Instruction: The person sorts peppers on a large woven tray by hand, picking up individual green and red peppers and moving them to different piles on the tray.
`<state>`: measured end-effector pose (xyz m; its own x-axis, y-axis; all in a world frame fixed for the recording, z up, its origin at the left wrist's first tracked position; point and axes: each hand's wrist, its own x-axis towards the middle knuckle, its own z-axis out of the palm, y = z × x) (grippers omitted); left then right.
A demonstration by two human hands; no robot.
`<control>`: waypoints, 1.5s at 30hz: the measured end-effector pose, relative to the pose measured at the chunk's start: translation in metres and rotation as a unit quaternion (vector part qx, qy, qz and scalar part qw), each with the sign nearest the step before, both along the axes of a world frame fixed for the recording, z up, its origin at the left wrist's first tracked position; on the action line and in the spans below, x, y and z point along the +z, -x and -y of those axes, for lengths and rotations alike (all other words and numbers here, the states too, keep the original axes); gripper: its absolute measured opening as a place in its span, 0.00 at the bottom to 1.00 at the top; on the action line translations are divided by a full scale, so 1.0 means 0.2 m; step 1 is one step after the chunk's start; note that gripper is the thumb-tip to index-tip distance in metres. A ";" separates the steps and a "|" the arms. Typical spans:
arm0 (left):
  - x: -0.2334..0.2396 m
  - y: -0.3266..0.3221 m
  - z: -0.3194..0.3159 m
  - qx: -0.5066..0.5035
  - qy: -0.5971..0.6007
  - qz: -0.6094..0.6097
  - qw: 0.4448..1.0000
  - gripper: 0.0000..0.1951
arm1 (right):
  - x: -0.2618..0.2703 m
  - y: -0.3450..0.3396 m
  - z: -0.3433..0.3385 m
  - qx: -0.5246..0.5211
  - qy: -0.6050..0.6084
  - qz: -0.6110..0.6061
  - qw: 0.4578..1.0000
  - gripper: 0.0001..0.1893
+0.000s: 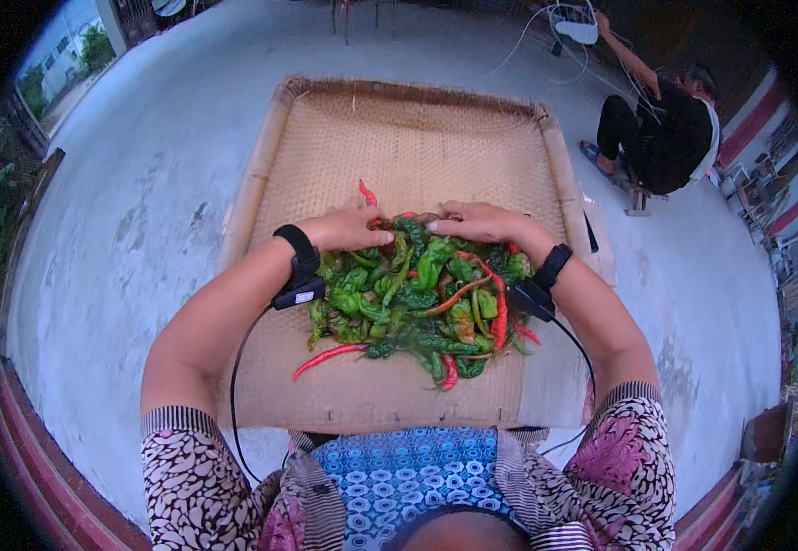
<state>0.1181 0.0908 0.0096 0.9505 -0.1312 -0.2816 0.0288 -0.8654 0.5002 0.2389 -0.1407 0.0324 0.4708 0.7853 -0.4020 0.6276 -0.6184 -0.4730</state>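
A heap of green and red chili peppers [406, 296] lies on a woven bamboo tray [413, 144], towards its near side. My left hand [351, 226] rests at the far left edge of the heap, thumb pointing right over the peppers; a red pepper [367, 193] sticks up beside its fingers. Across from it, my right hand [478, 222] touches the far right edge of the heap, its thumb pointing left. The fingertips of both hands are partly hidden, so any grip on a pepper cannot be told. One long red pepper [330, 359] reaches out towards the near left.
A person [674, 131] sits on a low wooden stool [639, 201] at the far right, one arm stretched to a white-seated chair [574, 27]. Black cables run from the straps on both my wrists. Red-edged steps [48, 468] border the concrete floor [116, 227] at near left.
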 end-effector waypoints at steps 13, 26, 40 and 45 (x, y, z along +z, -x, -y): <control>-0.03 0.29 0.03 -0.011 0.014 -0.022 1.000 0.29 | 0.06 0.27 0.14 -0.028 -0.003 0.085 0.996 0.30; -0.04 0.38 -0.10 0.009 -0.024 -0.002 1.000 0.30 | -0.27 -0.09 0.25 -0.028 -0.126 0.111 0.985 0.24; 0.23 0.57 0.10 -0.042 -0.086 0.109 0.990 0.18 | -0.11 0.02 0.33 -0.061 -0.061 0.143 0.986 0.23; 0.17 0.65 0.33 -0.010 -0.173 0.208 0.963 0.19 | 0.12 0.31 0.22 -0.020 -0.241 0.137 0.961 0.15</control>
<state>-0.0111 0.0254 0.0440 0.9889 -0.1166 0.0924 -0.1294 -0.9807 0.1467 0.1763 -0.1844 0.0573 0.5406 0.8284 0.1466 0.7500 -0.3956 -0.5302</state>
